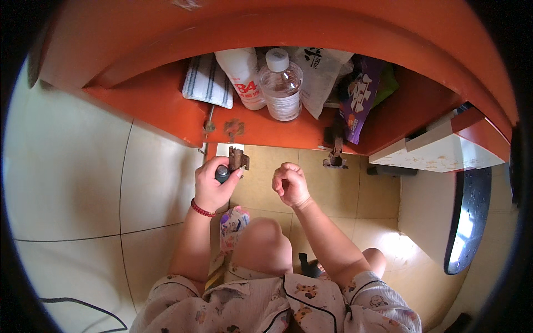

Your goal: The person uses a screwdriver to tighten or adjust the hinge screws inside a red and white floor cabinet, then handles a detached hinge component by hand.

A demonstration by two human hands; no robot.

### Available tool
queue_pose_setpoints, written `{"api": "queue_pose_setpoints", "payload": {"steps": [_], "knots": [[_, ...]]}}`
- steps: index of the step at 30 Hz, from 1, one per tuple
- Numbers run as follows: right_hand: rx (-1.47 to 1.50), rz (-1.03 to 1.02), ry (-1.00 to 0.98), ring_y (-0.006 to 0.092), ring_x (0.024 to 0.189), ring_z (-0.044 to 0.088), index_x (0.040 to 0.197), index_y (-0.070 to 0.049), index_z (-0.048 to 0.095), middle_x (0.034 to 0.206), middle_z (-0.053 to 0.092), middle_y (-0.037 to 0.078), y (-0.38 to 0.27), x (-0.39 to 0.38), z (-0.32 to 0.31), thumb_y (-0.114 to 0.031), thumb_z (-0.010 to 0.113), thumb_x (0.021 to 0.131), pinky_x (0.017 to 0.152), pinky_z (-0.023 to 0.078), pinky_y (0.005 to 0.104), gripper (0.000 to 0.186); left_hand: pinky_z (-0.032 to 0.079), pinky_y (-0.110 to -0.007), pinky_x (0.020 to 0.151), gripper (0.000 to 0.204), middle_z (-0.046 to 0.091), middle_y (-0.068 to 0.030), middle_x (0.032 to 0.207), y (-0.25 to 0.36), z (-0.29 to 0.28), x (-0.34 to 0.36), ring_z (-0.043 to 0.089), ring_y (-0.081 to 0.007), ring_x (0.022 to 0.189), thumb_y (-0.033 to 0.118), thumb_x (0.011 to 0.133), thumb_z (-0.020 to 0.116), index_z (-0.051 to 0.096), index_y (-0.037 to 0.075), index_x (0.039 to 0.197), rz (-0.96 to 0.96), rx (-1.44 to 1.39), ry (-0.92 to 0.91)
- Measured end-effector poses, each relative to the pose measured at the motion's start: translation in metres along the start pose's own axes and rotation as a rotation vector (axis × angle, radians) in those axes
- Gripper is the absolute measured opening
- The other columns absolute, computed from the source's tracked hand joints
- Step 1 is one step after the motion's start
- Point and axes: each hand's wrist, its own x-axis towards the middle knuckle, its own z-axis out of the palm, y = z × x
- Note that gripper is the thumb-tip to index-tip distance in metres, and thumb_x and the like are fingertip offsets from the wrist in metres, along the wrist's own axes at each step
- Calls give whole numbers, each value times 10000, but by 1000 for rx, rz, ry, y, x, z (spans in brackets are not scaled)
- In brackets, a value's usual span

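My left hand [214, 186] is closed, a red beaded bracelet round its wrist. Thumb and fingers hold a rusty cabinet hinge [239, 159] just in front of the cabinet's lower edge. In the same hand sits a tool with a black rounded handle [222, 173]; the rest of it is hidden. My right hand [291, 185] hovers to the right, fingers curled into a fist; whether anything is inside does not show. A rusty stain [234, 129] marks the orange cabinet floor [216, 136] above my left hand. Another rusty hinge [336, 160] hangs at the cabinet edge on the right.
Inside the cabinet stand a clear bottle [283, 89], a white bottle [242, 77], a striped cloth [207, 80], plastic bags [316, 72] and a purple packet [363, 97]. A colourful package [234, 226] lies beside my knee. A black cable [83, 302] curves over the tiles at lower left.
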Motion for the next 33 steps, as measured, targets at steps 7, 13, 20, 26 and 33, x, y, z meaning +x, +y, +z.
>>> {"api": "queue_pose_setpoints", "payload": {"steps": [7,13,20,26,33], "knots": [[51,211,50,158,515,486,856,-45,465,633,529,90,-5,5,-15,-56,381,731,468,407,224,151,432,-289,502,219,554,-109,653,29,12,0,556,-215,559,86,627,684,522,6,751,163,4,-221],[583,289,-50,254,854,535,939,-2,473,965,530,154,10,9,-9,-209,348,818,692,474,329,271,466,-327,589,206,594,-111,758,19,37,-1,579,-256,654,117,652,661,534,28,787,114,178,-238],[470,292,204,286,818,541,825,1,487,840,556,155,1,-2,-40,-315,301,876,724,468,350,370,455,-365,635,186,573,-143,790,-21,9,26,562,-296,717,55,655,603,533,29,825,-13,510,582],[454,292,162,286,863,545,890,11,488,890,559,158,-22,-27,-64,-330,310,874,740,465,354,385,456,-409,565,158,580,-146,721,-40,20,40,559,-329,641,102,668,597,529,61,803,-99,721,490],[417,392,142,283,930,534,971,33,487,966,550,150,-23,-40,-64,-306,306,866,782,445,355,398,452,-383,570,134,583,-123,691,-42,17,33,563,-303,629,92,655,617,527,69,751,-121,721,515]]}}
